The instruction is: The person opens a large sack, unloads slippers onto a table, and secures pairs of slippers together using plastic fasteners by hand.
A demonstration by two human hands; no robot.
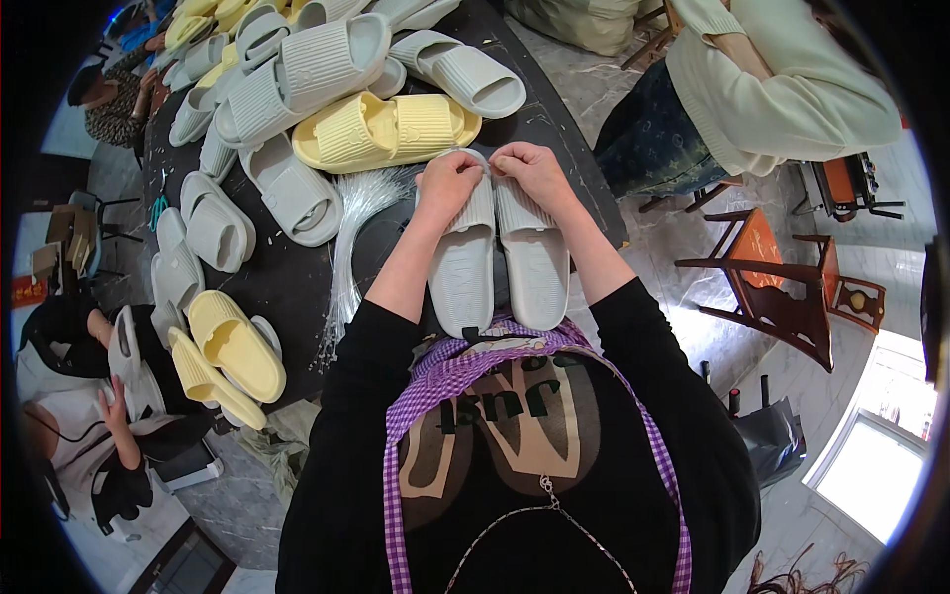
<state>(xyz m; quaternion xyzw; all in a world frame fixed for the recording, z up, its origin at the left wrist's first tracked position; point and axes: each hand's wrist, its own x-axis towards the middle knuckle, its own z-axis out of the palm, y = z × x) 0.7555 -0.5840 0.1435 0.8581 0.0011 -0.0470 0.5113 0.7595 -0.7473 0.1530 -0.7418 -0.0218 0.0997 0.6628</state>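
Two grey slide slippers, a left one point(462, 282) and a right one point(535, 277), lie side by side before me, heels toward my body. Over the toe of the left slipper, my left hand point(450, 190) is closed, thumb and fingers pinched together. My right hand point(534, 178) is closed in a similar pinch at the toe of the right slipper. The fingertips are close to each other; whatever they pinch is too small to make out. A bundle of thin clear plastic strands point(348, 243) lies left of my left forearm. Just beyond the hands rests a pair of yellow slippers point(386, 134).
Grey slippers point(307, 74) pile up on the dark table point(386, 238) at the far left. More yellow slippers point(237, 342) lie at its left edge, near scissors point(158, 203). Another person's hand point(116, 406) is at lower left. A person in a pale sweater point(792, 89) sits at right, near wooden chairs point(767, 272).
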